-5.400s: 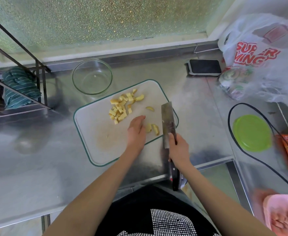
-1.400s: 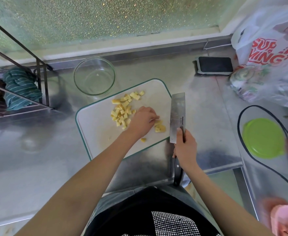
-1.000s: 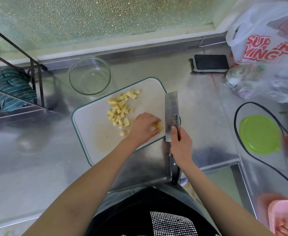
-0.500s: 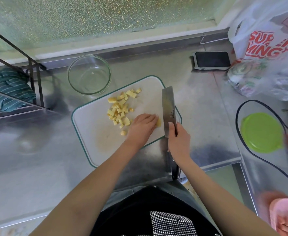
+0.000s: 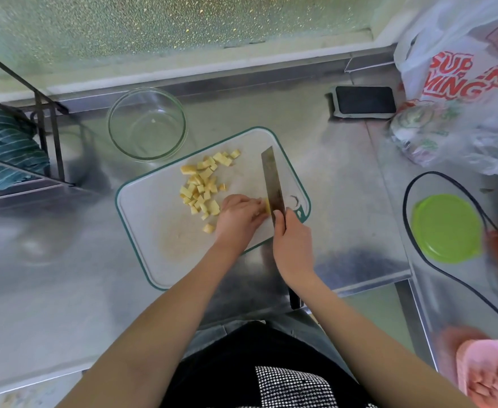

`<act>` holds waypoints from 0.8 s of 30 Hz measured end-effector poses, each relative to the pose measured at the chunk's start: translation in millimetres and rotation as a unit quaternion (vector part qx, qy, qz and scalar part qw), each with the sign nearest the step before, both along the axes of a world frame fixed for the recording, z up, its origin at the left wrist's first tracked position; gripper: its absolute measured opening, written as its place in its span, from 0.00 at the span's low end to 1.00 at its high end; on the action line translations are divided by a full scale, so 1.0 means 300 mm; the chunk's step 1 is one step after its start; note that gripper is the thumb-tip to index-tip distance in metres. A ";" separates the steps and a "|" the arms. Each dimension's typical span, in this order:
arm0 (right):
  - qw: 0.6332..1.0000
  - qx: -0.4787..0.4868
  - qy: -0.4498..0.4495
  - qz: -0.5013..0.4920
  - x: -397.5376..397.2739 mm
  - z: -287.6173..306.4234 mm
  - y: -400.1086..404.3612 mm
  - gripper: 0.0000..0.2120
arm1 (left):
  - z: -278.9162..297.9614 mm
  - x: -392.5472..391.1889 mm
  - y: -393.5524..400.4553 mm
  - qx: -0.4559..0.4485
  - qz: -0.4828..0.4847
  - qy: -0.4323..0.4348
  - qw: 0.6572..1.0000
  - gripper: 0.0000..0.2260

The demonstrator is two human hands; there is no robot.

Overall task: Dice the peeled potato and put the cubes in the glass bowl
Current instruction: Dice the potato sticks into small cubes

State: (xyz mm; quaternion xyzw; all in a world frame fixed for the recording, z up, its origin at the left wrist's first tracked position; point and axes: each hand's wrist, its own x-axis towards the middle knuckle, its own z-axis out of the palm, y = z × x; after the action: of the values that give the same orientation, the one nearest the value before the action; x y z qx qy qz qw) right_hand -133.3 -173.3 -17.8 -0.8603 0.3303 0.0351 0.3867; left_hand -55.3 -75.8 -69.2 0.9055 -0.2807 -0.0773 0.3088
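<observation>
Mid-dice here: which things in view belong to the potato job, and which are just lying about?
In the job: cleaver, potato piece, cut cubes, cutting board, glass bowl, left hand, right hand.

Lying about: phone, plastic bag, green lid, striped cloth.

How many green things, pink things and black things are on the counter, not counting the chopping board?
Green: 1, the lid
Pink: 1, the cloth
Black: 2, the phone and the cable
Total: 4
</observation>
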 end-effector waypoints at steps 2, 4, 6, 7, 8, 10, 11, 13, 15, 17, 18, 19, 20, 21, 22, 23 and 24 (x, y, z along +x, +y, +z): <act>0.999 -0.033 0.015 0.021 0.004 -0.001 0.013 0.14 | -0.007 0.000 0.002 0.000 -0.001 -0.007 1.000 0.11; 0.997 -0.053 0.035 0.034 0.010 -0.004 0.025 0.14 | -0.017 0.002 0.009 -0.007 -0.008 -0.016 1.000 0.12; 0.996 -0.058 0.053 0.046 0.011 -0.014 0.029 0.14 | -0.021 -0.002 0.017 -0.022 -0.017 -0.028 0.999 0.13; 0.996 -0.048 0.052 0.045 0.011 -0.018 0.025 0.14 | -0.020 -0.003 0.020 -0.029 -0.018 -0.029 0.999 0.13; 0.998 -0.030 0.048 0.040 0.012 -0.020 0.013 0.14 | -0.018 -0.001 0.021 -0.033 -0.016 -0.025 0.999 0.13; 0.999 0.014 0.038 0.027 0.016 -0.017 -0.027 0.14 | -0.019 0.001 0.020 -0.041 0.001 -0.004 0.999 0.11; 0.999 0.032 0.035 0.019 0.020 -0.009 -0.049 0.14 | -0.015 0.000 0.019 -0.046 0.013 0.010 0.999 0.09; 0.999 0.037 0.018 0.000 0.023 0.015 -0.075 0.17 | -0.004 0.000 0.015 -0.051 0.027 0.027 0.998 0.08; 1.000 0.024 -0.007 -0.011 0.020 0.039 -0.070 0.18 | 0.005 0.007 0.014 -0.050 0.036 0.043 0.997 0.07; 1.000 0.021 -0.014 -0.004 0.016 0.054 -0.048 0.16 | 0.019 0.011 0.013 -0.047 0.038 0.054 0.997 0.06; 1.000 0.021 -0.011 0.005 0.015 0.055 -0.035 0.15 | 0.024 0.012 0.011 -0.047 0.031 0.048 0.997 0.05; 1.000 0.019 -0.007 0.014 0.014 0.053 -0.023 0.15 | 0.024 0.012 0.011 -0.050 0.023 0.038 0.998 0.06; 1.000 0.011 -0.002 0.023 0.014 0.049 -0.012 0.15 | 0.018 0.012 0.015 -0.053 0.016 0.026 0.998 0.08; 1.000 0.000 0.002 0.030 0.013 0.044 -0.003 0.15 | 0.009 0.009 0.021 -0.054 0.014 0.016 0.998 0.10; 0.999 -0.013 0.001 0.035 0.012 0.041 0.004 0.14 | 0.000 0.004 0.031 -0.051 0.015 0.006 0.999 0.12; 0.999 -0.025 -0.003 0.040 0.010 0.038 0.009 0.14 | -0.011 -0.002 0.043 -0.048 0.018 -0.003 0.999 0.13; 0.998 -0.035 -0.004 0.044 0.009 0.037 0.012 0.13 | -0.019 -0.009 0.055 -0.051 0.022 -0.011 0.998 0.12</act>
State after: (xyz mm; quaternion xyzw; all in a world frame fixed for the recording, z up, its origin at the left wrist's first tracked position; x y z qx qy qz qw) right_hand -130.5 -169.6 -6.8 -0.8870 0.2915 0.0369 0.3561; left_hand -58.0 -59.3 -74.8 0.8954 -0.2675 -0.0457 0.3530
